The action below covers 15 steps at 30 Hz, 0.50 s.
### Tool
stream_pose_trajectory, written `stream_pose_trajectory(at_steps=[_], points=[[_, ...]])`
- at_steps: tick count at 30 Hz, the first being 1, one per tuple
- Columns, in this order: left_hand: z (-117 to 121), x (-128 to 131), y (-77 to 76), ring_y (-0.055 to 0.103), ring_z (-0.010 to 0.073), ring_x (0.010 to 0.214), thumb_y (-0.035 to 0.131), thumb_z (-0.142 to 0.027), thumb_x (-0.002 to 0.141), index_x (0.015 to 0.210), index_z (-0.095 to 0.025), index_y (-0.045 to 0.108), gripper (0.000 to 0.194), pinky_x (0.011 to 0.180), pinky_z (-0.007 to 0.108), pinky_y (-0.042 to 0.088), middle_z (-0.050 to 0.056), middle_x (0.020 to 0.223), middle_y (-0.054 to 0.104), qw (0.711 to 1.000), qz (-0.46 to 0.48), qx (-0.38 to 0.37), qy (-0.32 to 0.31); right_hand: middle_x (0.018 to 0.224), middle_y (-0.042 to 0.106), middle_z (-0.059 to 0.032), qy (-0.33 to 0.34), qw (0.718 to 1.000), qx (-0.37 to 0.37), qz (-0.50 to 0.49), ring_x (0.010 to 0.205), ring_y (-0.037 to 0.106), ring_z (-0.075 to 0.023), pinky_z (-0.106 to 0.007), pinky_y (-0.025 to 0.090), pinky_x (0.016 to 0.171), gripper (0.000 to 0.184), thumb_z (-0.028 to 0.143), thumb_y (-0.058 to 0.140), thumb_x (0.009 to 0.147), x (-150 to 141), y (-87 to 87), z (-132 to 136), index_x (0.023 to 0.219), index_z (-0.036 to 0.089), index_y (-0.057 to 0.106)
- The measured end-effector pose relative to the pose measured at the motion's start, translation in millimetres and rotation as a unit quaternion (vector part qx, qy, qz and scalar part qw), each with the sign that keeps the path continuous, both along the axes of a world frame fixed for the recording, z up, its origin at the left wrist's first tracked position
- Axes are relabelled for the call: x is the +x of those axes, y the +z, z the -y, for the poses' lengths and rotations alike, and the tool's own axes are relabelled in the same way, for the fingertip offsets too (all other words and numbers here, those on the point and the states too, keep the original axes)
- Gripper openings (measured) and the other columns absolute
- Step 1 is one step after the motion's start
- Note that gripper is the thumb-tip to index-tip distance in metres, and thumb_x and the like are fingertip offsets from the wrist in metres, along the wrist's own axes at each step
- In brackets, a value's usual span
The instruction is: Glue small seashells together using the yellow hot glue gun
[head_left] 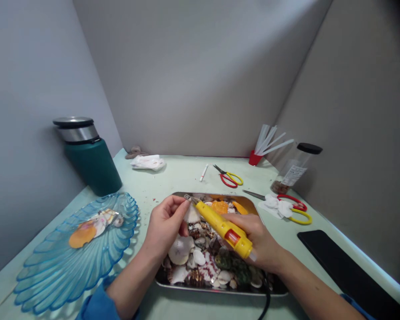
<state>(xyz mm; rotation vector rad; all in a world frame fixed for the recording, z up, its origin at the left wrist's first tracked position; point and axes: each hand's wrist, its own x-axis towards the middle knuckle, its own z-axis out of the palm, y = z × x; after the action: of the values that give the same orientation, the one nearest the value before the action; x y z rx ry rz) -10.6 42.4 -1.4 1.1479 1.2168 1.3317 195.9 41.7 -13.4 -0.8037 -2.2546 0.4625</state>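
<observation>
Between the thumb and fingers of my left hand (168, 222) a small dark-and-white shell (187, 197) is pinched. My right hand (258, 240) is wrapped round a yellow hot glue gun (225, 229), whose metal nozzle meets or nearly meets that shell; I cannot tell if they touch. A clear glue stick end pokes from the gun's back, and a black cord hangs below. Under both hands lies a metal tray (220, 291) full of mixed shells, among them a round white shell (181, 250) and an orange one (219, 207).
Left stands a blue scallop-shaped dish (96, 271) with several shells, behind it a green bottle (95, 166). Two pairs of scissors (231, 178), crumpled white tissue (276, 206), a clear jar (295, 169), a red cup (254, 158) of glue sticks and a black slab (346, 271) lie rightward.
</observation>
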Motion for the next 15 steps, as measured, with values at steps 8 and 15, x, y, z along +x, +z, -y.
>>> stream_pose_trajectory(at_steps=[8, 15], points=[[-2.3, -3.4, -3.1, 0.045, 0.0061, 0.031, 0.061, -0.037, 0.075, 0.080, -0.017, 0.053, 0.022, 0.035, 0.014, 0.031, -0.008, 0.039, 0.048, 0.998, 0.022, 0.021, 0.060, 0.079, 0.066, -0.0050, -0.027, 0.999, -0.026, 0.001, 0.065, 0.059, -0.0162, -0.027, 0.043, 0.060, 0.024, 0.020, 0.056, 0.075, 0.7, -0.2, -1.2, 0.099, 0.016, 0.060], [-3.8, -5.0, -6.6, 0.044, 0.0057, 0.032, 0.060, -0.036, 0.077, 0.081, -0.017, 0.053, 0.020, 0.036, 0.014, 0.031, -0.009, 0.041, 0.048, 0.995, 0.034, 0.046, 0.077, 0.085, 0.068, -0.0054, -0.106, 0.987, -0.077, 0.093, 0.073, 0.061, -0.0199, -0.029, 0.044, 0.063, 0.031, 0.018, 0.059, 0.070, -0.5, -3.5, -2.8, 0.101, 0.018, 0.062]])
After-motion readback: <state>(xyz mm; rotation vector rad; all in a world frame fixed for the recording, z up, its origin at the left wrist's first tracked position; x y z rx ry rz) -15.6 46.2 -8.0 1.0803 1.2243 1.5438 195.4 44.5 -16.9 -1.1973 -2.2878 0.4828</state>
